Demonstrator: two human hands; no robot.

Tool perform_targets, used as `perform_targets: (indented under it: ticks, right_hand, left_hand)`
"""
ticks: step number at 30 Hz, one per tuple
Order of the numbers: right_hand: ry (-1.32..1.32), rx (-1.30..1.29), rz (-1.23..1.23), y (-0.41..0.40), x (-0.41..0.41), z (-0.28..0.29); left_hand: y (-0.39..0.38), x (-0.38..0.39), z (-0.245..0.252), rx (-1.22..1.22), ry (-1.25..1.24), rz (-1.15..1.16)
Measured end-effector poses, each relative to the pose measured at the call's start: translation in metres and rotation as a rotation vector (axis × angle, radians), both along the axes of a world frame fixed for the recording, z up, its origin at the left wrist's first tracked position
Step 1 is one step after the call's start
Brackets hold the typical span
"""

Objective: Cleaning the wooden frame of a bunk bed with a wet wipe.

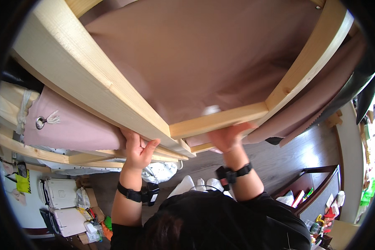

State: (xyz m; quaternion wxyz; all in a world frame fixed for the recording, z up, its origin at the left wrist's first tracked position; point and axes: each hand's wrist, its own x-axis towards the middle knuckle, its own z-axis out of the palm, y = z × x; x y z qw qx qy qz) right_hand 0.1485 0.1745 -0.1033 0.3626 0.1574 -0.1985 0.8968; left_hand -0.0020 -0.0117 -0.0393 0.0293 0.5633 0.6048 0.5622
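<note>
Before me stands a pale wooden frame, perhaps of a bunk bed, with a long rail (106,81) on the left and a short crosspiece (218,120) joined to it. Pink fabric (200,53) hangs behind and between the beams. My left hand (139,147) is at the left rail's lower end beside a pink cloth with a metal eyelet (41,122); its thumb is apart, and its fingertips are partly hidden. Just under the crosspiece is my right hand (228,136), slightly blurred, with its fingers partly hidden; whether it grips the wood cannot be told. Both wrists wear black straps with devices.
Lower slats (90,159) and spotted white bedding (159,172) lie at the left. Pink and dark fabric (312,109) hangs at the right. White storage boxes (62,193) stand lower left, a dark-framed table with items (318,193) lower right, on grey wooden flooring (268,156).
</note>
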Motion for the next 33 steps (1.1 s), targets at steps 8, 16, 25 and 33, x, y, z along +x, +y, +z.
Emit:
perform_targets:
  ticks: [8, 16, 25, 33]
  right_hand:
    - [0.082, 0.140, -0.064, 0.011, 0.010, 0.016]
    - [-0.021, 0.044, 0.123, -0.027, -0.014, 0.013]
    - [0.076, -0.082, 0.047, 0.007, 0.014, 0.013]
    - [0.126, -0.129, 0.123, -0.006, -0.007, 0.007]
  left_hand:
    - [-0.001, 0.003, 0.004, -0.069, 0.032, 0.064]
    - [-0.003, 0.003, 0.000, -0.042, -0.150, 0.002]
    - [-0.002, 0.001, -0.001, -0.037, -0.039, 0.035]
    - [-0.006, -0.001, -0.002, -0.052, -0.150, -0.024]
